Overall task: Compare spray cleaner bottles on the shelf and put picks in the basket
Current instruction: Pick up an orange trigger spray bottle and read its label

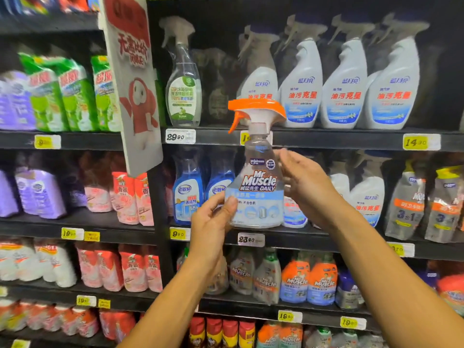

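Comparing — left hand (pixel 213 222) is gripping the Mr Muscle bottle (pixel 256 187), right hand (pixel 301 179) is steadying it, fingers relaxed — next, probably basketing or reshelving.

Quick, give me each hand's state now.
Left hand: grips the Mr Muscle bottle low down.
Right hand: fingers straight, touching the bottle's side.

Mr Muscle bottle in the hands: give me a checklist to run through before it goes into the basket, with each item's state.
1. Mr Muscle bottle off the shelf: ok.
2. Left hand grips its lower edge: ok.
3. Right hand at its right side; firm hold: cannot tell.
4. Bottle upright, orange trigger on top: ok.
5. Front label faces the camera and is readable: ok.
6. Basket in view: not ok, none in frame.
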Action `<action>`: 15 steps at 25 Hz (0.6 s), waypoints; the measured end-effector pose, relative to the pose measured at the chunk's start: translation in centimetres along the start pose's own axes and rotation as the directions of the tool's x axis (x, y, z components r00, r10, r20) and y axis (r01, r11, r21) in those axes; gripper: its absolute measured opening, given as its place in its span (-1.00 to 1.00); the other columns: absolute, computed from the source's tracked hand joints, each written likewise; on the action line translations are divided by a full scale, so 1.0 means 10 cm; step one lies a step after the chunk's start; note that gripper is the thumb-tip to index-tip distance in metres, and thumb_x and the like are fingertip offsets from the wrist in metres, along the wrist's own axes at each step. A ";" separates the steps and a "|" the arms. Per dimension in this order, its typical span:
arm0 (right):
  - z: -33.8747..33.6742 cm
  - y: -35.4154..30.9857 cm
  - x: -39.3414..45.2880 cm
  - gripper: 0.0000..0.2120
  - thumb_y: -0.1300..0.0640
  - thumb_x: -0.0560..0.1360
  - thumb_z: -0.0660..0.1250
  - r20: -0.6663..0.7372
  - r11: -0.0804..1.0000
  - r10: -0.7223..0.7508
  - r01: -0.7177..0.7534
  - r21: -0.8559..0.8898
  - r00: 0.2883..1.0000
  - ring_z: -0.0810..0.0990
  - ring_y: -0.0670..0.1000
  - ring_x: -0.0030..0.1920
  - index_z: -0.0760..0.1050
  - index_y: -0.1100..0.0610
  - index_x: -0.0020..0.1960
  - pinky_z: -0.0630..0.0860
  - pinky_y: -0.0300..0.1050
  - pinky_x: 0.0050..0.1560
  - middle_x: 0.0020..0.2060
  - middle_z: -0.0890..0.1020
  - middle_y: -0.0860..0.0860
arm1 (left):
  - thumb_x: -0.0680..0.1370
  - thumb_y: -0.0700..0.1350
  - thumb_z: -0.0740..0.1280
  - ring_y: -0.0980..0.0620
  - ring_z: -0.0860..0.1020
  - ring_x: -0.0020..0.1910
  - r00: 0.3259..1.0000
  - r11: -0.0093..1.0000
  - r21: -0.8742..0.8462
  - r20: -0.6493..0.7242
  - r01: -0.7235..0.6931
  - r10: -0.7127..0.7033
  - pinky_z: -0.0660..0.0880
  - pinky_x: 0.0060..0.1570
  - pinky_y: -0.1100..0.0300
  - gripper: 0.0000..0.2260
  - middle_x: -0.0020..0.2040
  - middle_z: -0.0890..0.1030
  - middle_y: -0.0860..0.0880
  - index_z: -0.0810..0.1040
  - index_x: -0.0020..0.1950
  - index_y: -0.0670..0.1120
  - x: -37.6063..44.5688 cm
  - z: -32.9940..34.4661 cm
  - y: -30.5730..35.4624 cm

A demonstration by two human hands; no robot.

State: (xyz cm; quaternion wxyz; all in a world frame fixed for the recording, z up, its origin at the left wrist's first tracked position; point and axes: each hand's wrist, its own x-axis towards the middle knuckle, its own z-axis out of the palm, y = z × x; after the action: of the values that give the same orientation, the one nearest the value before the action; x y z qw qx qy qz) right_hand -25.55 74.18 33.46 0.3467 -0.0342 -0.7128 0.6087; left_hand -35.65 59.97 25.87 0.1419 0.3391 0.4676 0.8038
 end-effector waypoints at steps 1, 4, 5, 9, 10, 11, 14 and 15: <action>0.04 -0.03 0.02 -0.68 -0.11 0.51 0.30 0.021 0.999 -0.019 0.020 -0.029 1.000 0.67 -0.03 0.07 0.61 0.03 0.16 0.58 -0.11 -0.02 0.07 0.71 0.01 | 0.48 -0.06 0.35 -0.06 0.68 -0.01 1.000 1.000 0.015 -0.024 -0.017 0.017 0.62 -0.12 0.15 -0.74 -0.01 0.72 -0.11 0.63 0.09 -0.17 0.06 -0.05 0.06; 0.19 -0.19 0.15 -0.75 0.09 0.50 0.41 0.062 0.989 -0.106 0.111 -0.095 0.992 0.67 -0.11 0.08 0.58 -0.06 0.17 0.64 -0.16 -0.03 0.06 0.72 -0.07 | 0.55 -0.16 0.31 -0.05 0.68 -0.05 0.996 0.997 -0.013 -0.037 -0.081 0.080 0.62 -0.15 0.16 -0.79 -0.01 0.71 -0.15 0.61 0.12 -0.22 0.30 -0.16 0.32; 0.24 -0.25 0.23 -0.74 0.16 0.51 0.41 0.053 0.986 -0.131 0.136 -0.093 0.990 0.67 -0.08 0.09 0.57 -0.04 0.18 0.64 -0.11 0.02 0.06 0.72 -0.05 | 0.55 -0.18 0.30 0.00 0.69 -0.09 0.994 0.994 -0.025 -0.019 -0.104 0.104 0.61 -0.19 0.20 -0.80 -0.04 0.72 -0.13 0.61 0.11 -0.21 0.38 -0.17 0.42; 0.39 -0.50 0.52 -0.68 0.31 0.51 0.38 0.009 0.984 -0.178 0.178 -0.024 0.984 0.67 0.03 0.10 0.56 0.09 0.23 0.64 0.03 0.07 0.07 0.71 0.03 | 0.48 -0.12 0.33 0.05 0.69 -0.12 0.984 0.985 -0.008 0.048 -0.174 0.174 0.59 -0.21 0.26 -0.77 -0.07 0.73 -0.07 0.62 0.06 -0.19 0.64 -0.17 0.75; 0.39 -0.56 0.61 -0.69 0.31 0.51 0.38 0.004 0.979 -0.201 0.201 -0.022 0.980 0.68 -0.01 0.06 0.57 0.07 0.21 0.65 -0.03 0.01 0.03 0.73 -0.01 | 0.46 -0.10 0.34 0.05 0.69 -0.10 0.980 0.982 0.006 0.062 -0.189 0.188 0.59 -0.19 0.26 -0.76 -0.06 0.73 -0.07 0.63 0.06 -0.18 0.72 -0.17 0.82; 0.38 -0.61 0.69 -0.70 0.31 0.51 0.38 0.005 0.972 -0.231 0.231 -0.036 0.973 0.69 -0.08 -0.01 0.58 0.04 0.18 0.65 -0.12 -0.09 -0.03 0.74 -0.06 | 0.46 -0.08 0.34 0.04 0.69 -0.07 0.978 0.980 0.027 0.075 -0.198 0.196 0.60 -0.16 0.25 -0.74 -0.03 0.73 -0.08 0.63 0.07 -0.17 0.81 -0.16 0.89; 0.32 -0.78 0.98 -0.70 0.32 0.51 0.38 0.039 0.945 -0.316 0.318 -0.077 0.948 0.69 -0.21 -0.15 0.59 -0.05 0.08 0.57 -0.32 -0.27 -0.15 0.74 -0.18 | 0.46 -0.07 0.34 -0.04 0.67 0.04 0.969 0.965 0.113 0.100 -0.234 0.224 0.61 0.02 0.11 -0.70 0.03 0.72 -0.10 0.62 0.14 -0.17 1.13 -0.14 1.10; 0.29 -0.83 1.08 -0.70 0.32 0.51 0.38 0.048 0.935 -0.340 0.343 -0.087 0.939 0.69 -0.21 -0.16 0.59 -0.08 0.05 0.57 -0.32 -0.27 -0.15 0.74 -0.19 | 0.46 -0.07 0.34 -0.06 0.67 0.06 0.965 0.957 0.147 0.109 -0.252 0.237 0.60 0.06 0.07 -0.70 0.04 0.71 -0.10 0.62 0.15 -0.16 1.24 -0.12 1.17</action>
State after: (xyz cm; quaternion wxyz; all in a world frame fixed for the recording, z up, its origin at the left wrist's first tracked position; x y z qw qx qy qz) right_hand -32.17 74.66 45.74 0.4336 0.0835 -0.7412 0.5056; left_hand -44.47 59.82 40.45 0.0348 0.4406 0.4779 0.7591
